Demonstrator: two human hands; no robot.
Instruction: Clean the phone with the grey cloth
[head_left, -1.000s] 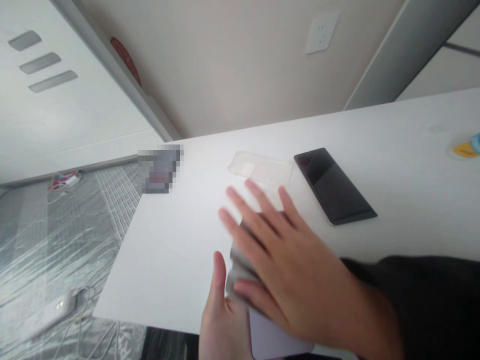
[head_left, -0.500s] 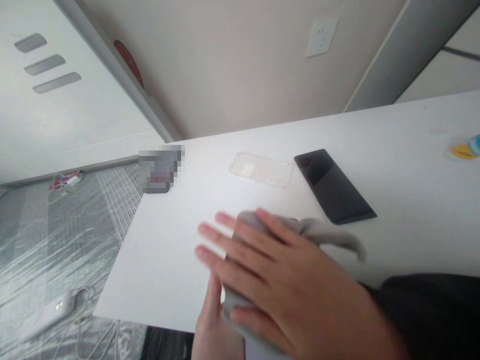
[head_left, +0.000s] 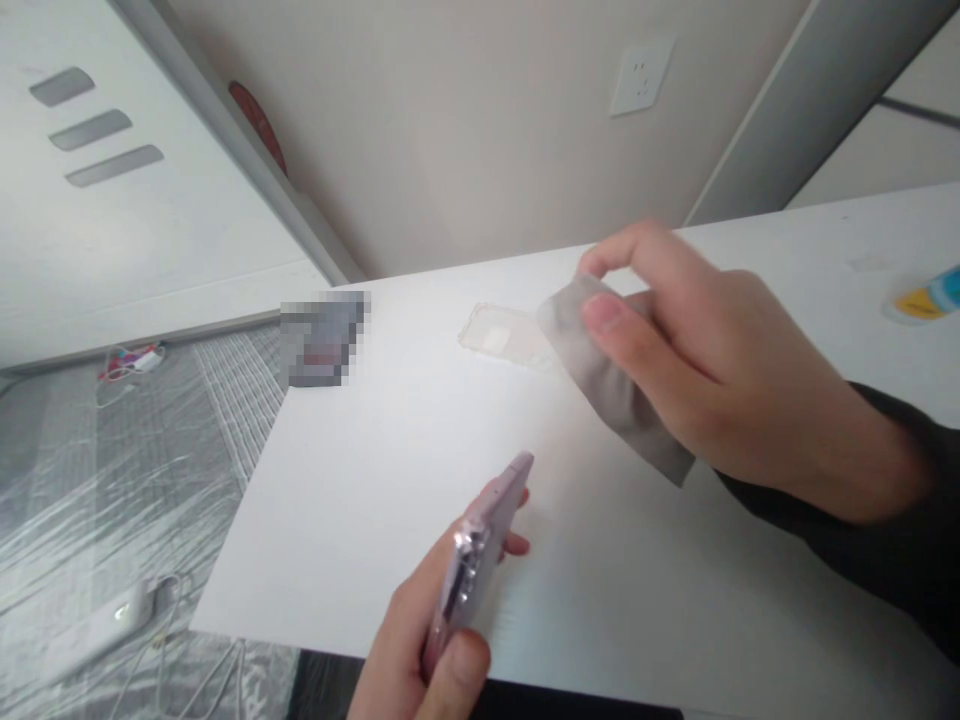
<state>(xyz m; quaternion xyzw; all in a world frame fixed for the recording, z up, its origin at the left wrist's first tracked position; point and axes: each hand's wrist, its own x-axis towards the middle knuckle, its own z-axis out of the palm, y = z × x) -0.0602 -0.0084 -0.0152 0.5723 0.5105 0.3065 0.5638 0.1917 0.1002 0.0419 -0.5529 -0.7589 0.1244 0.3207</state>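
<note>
Cloth: grey, pinched by the fingers of the right hand, which I see raised over the counter.
Phone: lilac, tilted on edge in the left hand, its fingers curled round behind, thumb across the lower end.
Case: clear, lying flat on the counter, partly hidden behind the cloth from where I look.

**Blurred Block, Half-Hidden Case**

A pixelated object can't be made out. The right hand's cloth covers part of a clear phone case. The bottom edge cuts off the left hand, whose thumb hides part of a phone.
</note>
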